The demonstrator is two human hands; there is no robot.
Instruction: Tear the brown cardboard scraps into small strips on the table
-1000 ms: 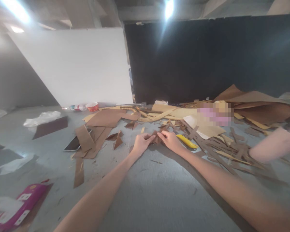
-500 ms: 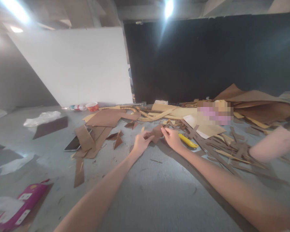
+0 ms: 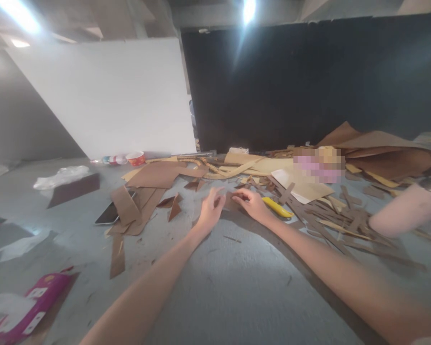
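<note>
Between my hands is a small piece of brown sheet [image 3: 230, 202], blurred, with its far edge hard to make out. My right hand [image 3: 253, 205] pinches it from the right with thumb and fingertips. Just to its left, my left hand [image 3: 211, 211] is raised with fingers bent and thumb apart, touching nothing that I can see. A yellow banana-shaped object [image 3: 278, 208] lies beside my right wrist. Folded brown pieces [image 3: 174, 206] lie left of my left hand.
Brown strips [image 3: 345, 218] litter the right side near a pale pink tumbler [image 3: 402, 211]. At left are a phone [image 3: 107, 214] partly under brown sheets [image 3: 147, 211], a tissue box [image 3: 73, 189] and a magenta tissue pack [image 3: 45, 297]. A red bowl [image 3: 135, 158] stands farther back.
My left hand has come away from the brown piece and its fingers have lifted. My right hand still pinches the piece, having shifted slightly left.
</note>
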